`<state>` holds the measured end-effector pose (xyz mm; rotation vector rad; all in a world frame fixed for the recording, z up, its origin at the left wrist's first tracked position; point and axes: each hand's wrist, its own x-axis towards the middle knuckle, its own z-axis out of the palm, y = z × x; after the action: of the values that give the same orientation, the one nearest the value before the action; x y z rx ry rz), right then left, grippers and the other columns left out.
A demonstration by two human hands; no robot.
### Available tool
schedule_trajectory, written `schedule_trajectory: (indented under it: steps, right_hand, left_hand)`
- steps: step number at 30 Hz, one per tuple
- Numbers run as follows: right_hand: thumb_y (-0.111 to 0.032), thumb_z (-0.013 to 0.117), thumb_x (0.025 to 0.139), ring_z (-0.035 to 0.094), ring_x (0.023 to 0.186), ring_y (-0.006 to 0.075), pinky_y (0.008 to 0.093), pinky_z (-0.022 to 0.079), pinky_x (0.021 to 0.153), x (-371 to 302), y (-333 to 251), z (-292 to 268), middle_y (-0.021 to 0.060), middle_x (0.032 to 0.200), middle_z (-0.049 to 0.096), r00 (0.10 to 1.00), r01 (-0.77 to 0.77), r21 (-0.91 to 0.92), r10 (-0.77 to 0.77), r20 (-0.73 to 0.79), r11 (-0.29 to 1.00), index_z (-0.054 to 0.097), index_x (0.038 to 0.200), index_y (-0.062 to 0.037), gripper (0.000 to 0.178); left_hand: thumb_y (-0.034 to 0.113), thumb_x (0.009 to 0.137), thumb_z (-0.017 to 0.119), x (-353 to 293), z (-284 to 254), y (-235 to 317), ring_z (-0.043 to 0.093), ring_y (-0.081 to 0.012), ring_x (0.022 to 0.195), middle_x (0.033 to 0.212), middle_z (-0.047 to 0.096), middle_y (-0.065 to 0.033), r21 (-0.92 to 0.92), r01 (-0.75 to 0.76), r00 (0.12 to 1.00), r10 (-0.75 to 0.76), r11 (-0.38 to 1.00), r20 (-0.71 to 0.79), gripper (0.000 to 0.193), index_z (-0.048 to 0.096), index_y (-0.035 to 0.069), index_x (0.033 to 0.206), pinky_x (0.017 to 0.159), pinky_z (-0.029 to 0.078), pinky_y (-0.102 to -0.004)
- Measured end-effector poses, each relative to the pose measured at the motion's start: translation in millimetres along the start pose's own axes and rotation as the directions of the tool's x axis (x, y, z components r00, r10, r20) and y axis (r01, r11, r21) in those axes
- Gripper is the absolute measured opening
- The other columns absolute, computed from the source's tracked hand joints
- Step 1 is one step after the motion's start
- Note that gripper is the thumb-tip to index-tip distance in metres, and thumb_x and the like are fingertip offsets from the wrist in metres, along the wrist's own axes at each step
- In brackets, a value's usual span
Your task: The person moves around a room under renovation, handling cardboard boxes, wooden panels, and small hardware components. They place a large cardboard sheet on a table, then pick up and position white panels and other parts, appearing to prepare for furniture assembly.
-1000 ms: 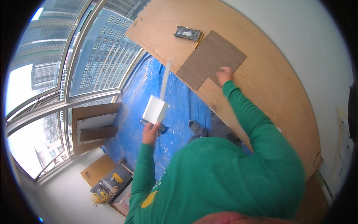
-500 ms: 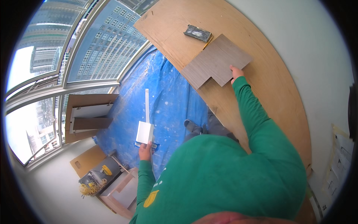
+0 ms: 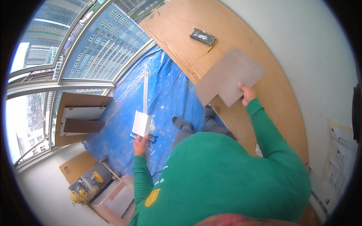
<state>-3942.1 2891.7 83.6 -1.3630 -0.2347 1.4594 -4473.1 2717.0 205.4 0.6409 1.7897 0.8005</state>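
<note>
Right of centre, I see the right hand [image 3: 247, 94] pinching the notched panel [image 3: 230, 73] by its edge. Left of centre, the left hand [image 3: 140, 145] grips the white piece [image 3: 141, 123].

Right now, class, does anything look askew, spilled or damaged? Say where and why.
The blue floor sheet stands out: it is rumpled and speckled with pale marks, possibly spatter. The yellow cord at the picture's lower left looks messy, bunched in loose loops.
</note>
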Motion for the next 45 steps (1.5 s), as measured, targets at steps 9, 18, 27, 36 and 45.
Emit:
schedule_trajectory:
  steps: [9, 18, 27, 36, 45]
  right_hand:
    - [-0.017, 0.072, 0.087, 0.063, 0.104, 0.0242, 0.038, 0.05, 0.092, -113, 48, 182, 0.0159, 0.116, 0.064, 0.843, -0.201, -0.197, 0.272, 0.465, 0.96, 0.053, 0.125, 0.0072, 0.049]
    - [-0.028, 0.073, 0.086, 0.057, 0.114, 0.0209, 0.0382, 0.046, 0.097, -124, 99, 291, 0.0105, 0.124, 0.061, 0.701, -0.181, -0.343, 0.366, 0.613, 0.922, 0.053, 0.129, -0.0027, 0.054]
    - [-0.026, 0.06, 0.091, 0.049, 0.044, 0.0159, 0.031, 0.039, 0.036, 117, 76, 231, 0.0075, 0.063, 0.056, 0.996, -0.063, -0.416, 0.083, 0.03, 0.907, 0.059, 0.092, -0.0108, 0.015]
    - [-0.041, 0.072, 0.079, 0.063, 0.105, 0.037, 0.0438, 0.049, 0.09, 290, 28, 171, 0.0258, 0.115, 0.063, 0.935, -0.216, -0.961, -0.248, -0.255, 0.174, 0.059, 0.117, 0.006, 0.063]
    - [-0.012, 0.061, 0.076, 0.065, 0.071, 0.0308, 0.046, 0.055, 0.06, 302, 10, 174, 0.0182, 0.082, 0.063, 0.861, -0.246, -0.457, -0.024, -0.509, 0.855, 0.057, 0.095, 0.003, 0.024]
  left_hand:
    - [0.035, 0.088, 0.064, 76, -56, 70, 0.059, -0.0147, 0.066, 0.084, 0.063, -0.0056, -0.077, -0.209, 0.86, 0.22, 0.975, 0.46, 0.04, 0.063, 0.0, 0.109, 0.061, 0.046, -0.0279]
    - [0.028, 0.088, 0.068, 115, -134, 75, 0.056, -0.0119, 0.062, 0.083, 0.063, -0.0038, 0.065, -0.134, 0.903, 0.094, 0.989, 0.419, 0.035, 0.064, -0.001, 0.106, 0.056, 0.046, -0.0268]
    - [0.031, 0.086, 0.07, 103, -165, 21, 0.057, -0.0131, 0.054, 0.073, 0.066, -0.008, 0.194, -0.063, 0.997, 0.071, 0.979, -0.038, 0.037, 0.066, -0.004, 0.092, 0.051, 0.045, -0.0271]
    - [0.036, 0.087, 0.07, 60, -194, -26, 0.056, -0.0144, 0.045, 0.059, 0.06, -0.0092, 0.108, 0.245, 0.824, -0.148, 0.964, -0.547, 0.04, 0.059, -0.001, 0.077, 0.043, 0.043, -0.0282]
    - [0.033, 0.087, 0.07, 4, -168, -63, 0.058, -0.0158, 0.045, 0.061, 0.062, -0.009, -0.051, 0.43, 0.591, -0.324, 0.901, -0.739, 0.038, 0.061, -0.003, 0.079, 0.041, 0.044, -0.029]
